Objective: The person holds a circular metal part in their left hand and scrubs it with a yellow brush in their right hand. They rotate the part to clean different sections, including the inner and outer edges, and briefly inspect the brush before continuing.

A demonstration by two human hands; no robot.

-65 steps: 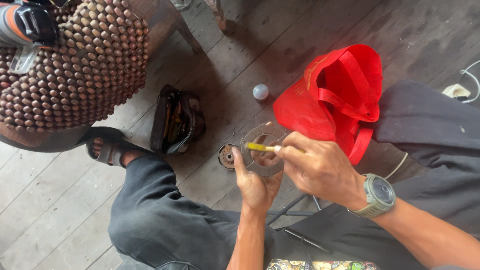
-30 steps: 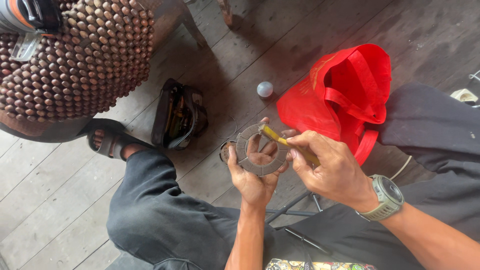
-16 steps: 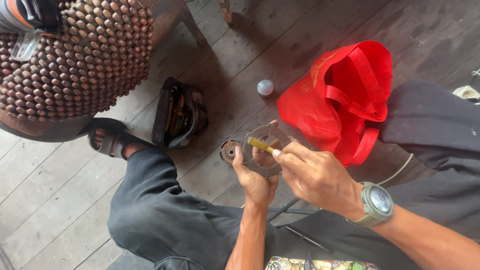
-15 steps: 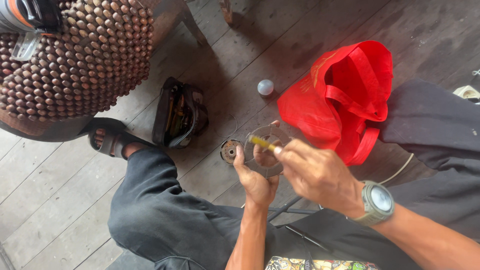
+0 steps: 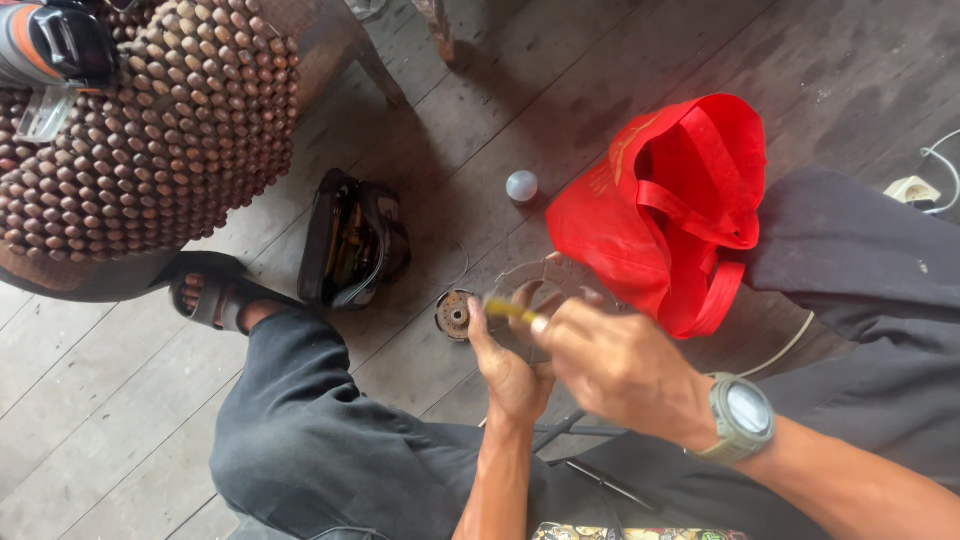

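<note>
A flat grey metal ring-shaped part (image 5: 540,290) is held up over the wooden plank floor (image 5: 120,400), near the middle of the view, by the left hand (image 5: 512,368), whose grip is closed around the lower edge of the part with the thumb pressed against its face. The right hand (image 5: 620,365), with a grey-green wristwatch (image 5: 742,415) on its wrist, is closed in a pinch on a slim yellow-handled tool (image 5: 510,310), the tip of which is laid against the part; the hand is blurred. The part is judged stiff and fairly light, with thin edges that could slip, so a hold along its rim seems soundest. A small round rusty metal disc (image 5: 455,315) is seen at nine o'clock of the part; whether it is joined to it cannot be told. A red fabric bag with handles (image 5: 680,200) lies at two o'clock, a small pale round ball (image 5: 521,186) at twelve o'clock, and an open dark tool pouch (image 5: 352,240) at ten o'clock. A brown beaded seat cover (image 5: 150,130) fills the upper left.
</note>
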